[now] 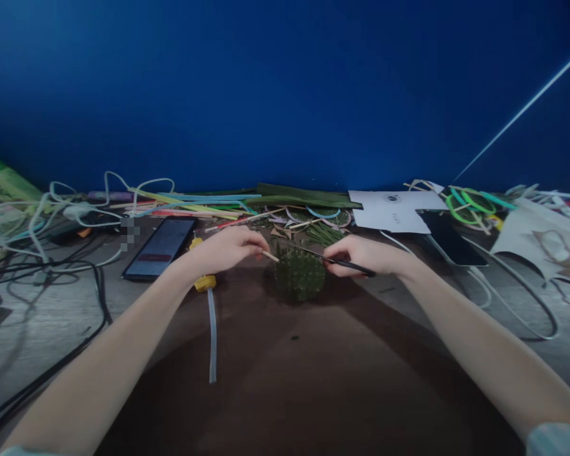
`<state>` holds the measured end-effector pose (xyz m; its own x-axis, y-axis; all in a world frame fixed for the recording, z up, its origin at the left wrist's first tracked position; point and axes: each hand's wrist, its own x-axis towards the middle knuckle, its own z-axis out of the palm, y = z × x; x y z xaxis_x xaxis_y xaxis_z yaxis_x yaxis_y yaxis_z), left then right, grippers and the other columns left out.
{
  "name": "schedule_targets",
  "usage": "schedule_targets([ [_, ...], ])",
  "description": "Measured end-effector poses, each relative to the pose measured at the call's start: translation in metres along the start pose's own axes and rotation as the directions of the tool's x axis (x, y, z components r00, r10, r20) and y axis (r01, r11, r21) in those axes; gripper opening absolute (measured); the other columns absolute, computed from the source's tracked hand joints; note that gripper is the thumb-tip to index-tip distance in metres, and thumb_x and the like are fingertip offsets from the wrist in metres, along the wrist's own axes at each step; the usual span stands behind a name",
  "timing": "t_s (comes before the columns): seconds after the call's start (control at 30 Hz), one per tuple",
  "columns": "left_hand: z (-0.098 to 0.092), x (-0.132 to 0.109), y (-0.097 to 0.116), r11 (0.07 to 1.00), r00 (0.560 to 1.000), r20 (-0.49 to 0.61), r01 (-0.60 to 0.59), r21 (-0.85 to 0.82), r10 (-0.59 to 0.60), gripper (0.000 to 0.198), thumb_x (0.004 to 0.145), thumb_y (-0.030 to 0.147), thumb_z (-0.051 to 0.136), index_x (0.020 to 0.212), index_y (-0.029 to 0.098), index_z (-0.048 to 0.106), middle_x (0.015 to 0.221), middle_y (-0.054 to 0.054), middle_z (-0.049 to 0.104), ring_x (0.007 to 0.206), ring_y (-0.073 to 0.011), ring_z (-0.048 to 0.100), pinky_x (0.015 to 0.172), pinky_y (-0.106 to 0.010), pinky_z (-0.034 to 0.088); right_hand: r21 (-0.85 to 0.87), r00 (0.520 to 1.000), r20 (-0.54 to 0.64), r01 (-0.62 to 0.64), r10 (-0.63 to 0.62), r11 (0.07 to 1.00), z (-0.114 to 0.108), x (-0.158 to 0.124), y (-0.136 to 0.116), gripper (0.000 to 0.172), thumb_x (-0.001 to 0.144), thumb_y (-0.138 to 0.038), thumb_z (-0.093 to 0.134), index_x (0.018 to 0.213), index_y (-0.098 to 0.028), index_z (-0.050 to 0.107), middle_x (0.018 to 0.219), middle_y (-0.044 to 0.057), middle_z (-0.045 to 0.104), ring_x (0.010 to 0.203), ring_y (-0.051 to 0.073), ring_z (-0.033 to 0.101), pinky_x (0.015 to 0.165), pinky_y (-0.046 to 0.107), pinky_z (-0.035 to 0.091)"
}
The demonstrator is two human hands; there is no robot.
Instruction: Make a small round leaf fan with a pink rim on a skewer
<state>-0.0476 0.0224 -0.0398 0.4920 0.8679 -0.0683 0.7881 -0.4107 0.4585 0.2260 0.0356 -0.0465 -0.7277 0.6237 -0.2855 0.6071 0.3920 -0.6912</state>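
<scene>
In the middle of the dark tabletop sits a green, rounded piece [300, 278] with a bumpy, woven-looking surface. My left hand [235, 246] is just to its upper left, fingers pinched on a thin pale stick [271, 256] whose end points at the green piece. From the right, my right hand [363, 254] grips a slim black pointed tool [354, 266]. Its thin tip reaches left across the top of the green piece; whether it is tweezers or scissors is not clear. My left forearm partly covers a yellow plastic part [205, 282] with a translucent tube [212, 335].
Behind my hands lie long green leaf strips [308, 195], cut scraps and coloured straws. A phone [159, 248] lies left, another phone [451, 239] right beside white cut paper [394, 212]. Cables [99, 285] tangle at far left. A blue panel [285, 95] stands behind.
</scene>
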Motion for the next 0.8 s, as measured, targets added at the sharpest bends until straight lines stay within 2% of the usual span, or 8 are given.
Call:
schedule_targets([
  [0.2,0.000,0.000,0.000,0.999,1.000,-0.016,0.027,0.033,-0.027,0.027,0.082,0.032,0.044,0.088,0.023,0.068,0.082,-0.002,0.061,0.078,-0.0175,0.057,0.074,-0.028,0.040,-0.016,1.000,-0.010,0.019,-0.020,1.000,0.001,0.002,0.002,0.013,0.073,-0.025,0.050,0.064,-0.018,0.053,0.057,-0.002,0.050,0.047,0.008,0.041,0.044,0.021,0.030],
  [0.43,0.000,0.000,0.000,1.000,1.000,-0.009,0.012,0.026,-0.012,0.028,0.083,0.033,0.043,0.089,0.023,0.068,0.084,-0.003,0.062,0.079,-0.0178,0.056,0.073,-0.028,0.040,0.126,0.999,0.032,-0.046,0.042,0.991,-0.002,0.000,0.006,0.014,0.077,-0.026,0.051,0.066,-0.018,0.048,0.049,-0.006,0.044,0.038,0.007,0.044,0.039,0.019,0.035],
  [0.6,-0.002,0.001,0.002,1.000,1.000,-0.027,0.004,0.024,-0.004,0.027,0.083,0.032,0.042,0.087,0.021,0.067,0.082,-0.003,0.063,0.077,-0.0177,0.055,0.069,-0.027,0.038,0.279,0.985,-0.153,-0.031,0.076,0.960,0.000,0.003,0.008,0.019,0.083,-0.034,0.049,0.072,-0.018,0.048,0.049,-0.006,0.047,0.038,0.007,0.047,0.039,0.019,0.038],
  [0.7,-0.003,0.001,0.003,1.000,0.999,-0.051,0.004,0.021,-0.003,0.027,0.082,0.032,0.043,0.085,0.021,0.067,0.083,-0.002,0.064,0.076,-0.0178,0.055,0.069,-0.027,0.038,0.316,0.982,-0.184,0.027,0.034,0.948,0.004,0.005,0.005,0.023,0.083,-0.039,0.052,0.080,-0.017,0.050,0.051,-0.004,0.051,0.039,0.008,0.050,0.041,0.021,0.041],
  [0.8,-0.001,0.001,0.002,1.000,0.996,-0.084,-0.001,0.029,0.003,0.026,0.082,0.031,0.043,0.084,0.021,0.067,0.086,-0.003,0.064,0.080,-0.0190,0.055,0.074,-0.028,0.039,0.277,0.982,-0.187,0.052,0.001,0.960,0.008,0.007,0.002,0.022,0.081,-0.037,0.055,0.082,-0.016,0.051,0.050,-0.004,0.052,0.039,0.009,0.051,0.042,0.022,0.040],
])
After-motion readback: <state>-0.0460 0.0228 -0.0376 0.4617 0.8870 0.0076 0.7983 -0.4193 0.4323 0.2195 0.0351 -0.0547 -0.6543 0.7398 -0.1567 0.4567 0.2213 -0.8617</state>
